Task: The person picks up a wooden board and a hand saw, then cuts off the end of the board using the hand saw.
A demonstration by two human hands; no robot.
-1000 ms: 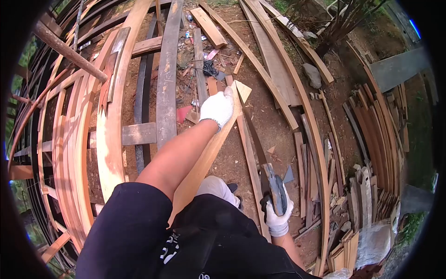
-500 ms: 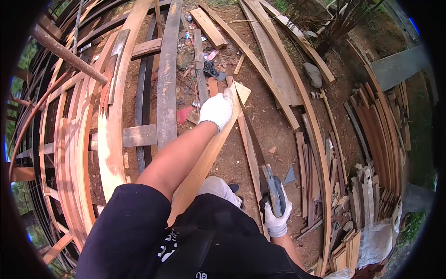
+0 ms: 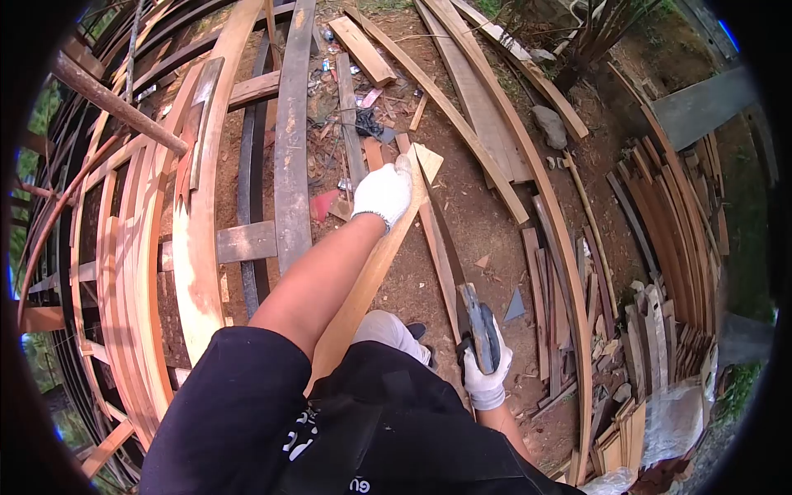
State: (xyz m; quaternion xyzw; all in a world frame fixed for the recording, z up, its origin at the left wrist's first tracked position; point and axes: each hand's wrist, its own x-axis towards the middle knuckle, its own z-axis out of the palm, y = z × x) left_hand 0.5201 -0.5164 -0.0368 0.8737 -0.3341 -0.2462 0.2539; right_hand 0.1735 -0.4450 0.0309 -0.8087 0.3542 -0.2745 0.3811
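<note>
A pale wooden plank (image 3: 369, 276) slants up from beside my body to the middle of the view. My left hand (image 3: 383, 196), in a white knit glove, is closed around the plank near its far end. The handsaw (image 3: 443, 221) has its narrow tip on that end, just right of my left hand, and its blade runs down towards me. My right hand (image 3: 488, 373), gloved too, grips the saw's worn grey handle. Part of the plank's near end is hidden by my arm and dark shirt.
Long boards (image 3: 198, 247) stand in rows at the left. A dark beam (image 3: 293, 148) lies beyond my left arm. Long planks (image 3: 495, 99) rest on the dirt ahead, near a stone (image 3: 549, 126). Stacked wood strips (image 3: 668, 231) and plastic sheeting (image 3: 670, 429) are at the right.
My right hand and the saw have shifted slightly forward, away from my body, along the blade's line. My left hand keeps its hold on the plank.
</note>
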